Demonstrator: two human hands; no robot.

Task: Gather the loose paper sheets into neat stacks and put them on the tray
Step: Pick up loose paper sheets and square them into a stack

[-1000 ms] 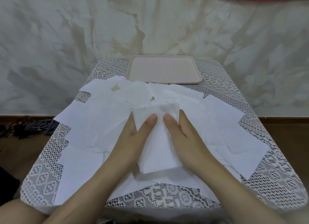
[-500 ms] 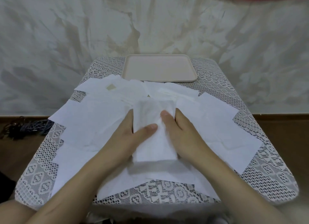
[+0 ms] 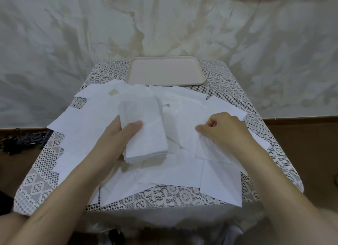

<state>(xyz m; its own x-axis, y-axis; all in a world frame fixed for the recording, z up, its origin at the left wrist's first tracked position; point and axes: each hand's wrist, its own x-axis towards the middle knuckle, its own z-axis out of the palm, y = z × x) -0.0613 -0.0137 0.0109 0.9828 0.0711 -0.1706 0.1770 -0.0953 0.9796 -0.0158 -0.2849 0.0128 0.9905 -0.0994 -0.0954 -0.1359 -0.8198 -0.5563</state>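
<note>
My left hand (image 3: 117, 136) grips a thick stack of white sheets (image 3: 144, 127), thumb on top, holding it a little above the table's middle. To its right, my right hand (image 3: 223, 129) has its fingers curled and pinches a loose white sheet (image 3: 206, 147) lying on the pile. Several more loose sheets (image 3: 87, 124) lie scattered and overlapping over the lace tablecloth. The beige tray (image 3: 165, 70) sits at the far edge of the table with nothing on it.
The small table carries a white lace cloth (image 3: 42, 175) that hangs over its edges. A marbled wall stands right behind the tray. Dark cables (image 3: 20, 140) lie on the floor at the left. Brown floor lies on both sides.
My right hand has let go of the stack and moved right onto a loose sheet. My left hand alone now holds the stack, shifted slightly left.
</note>
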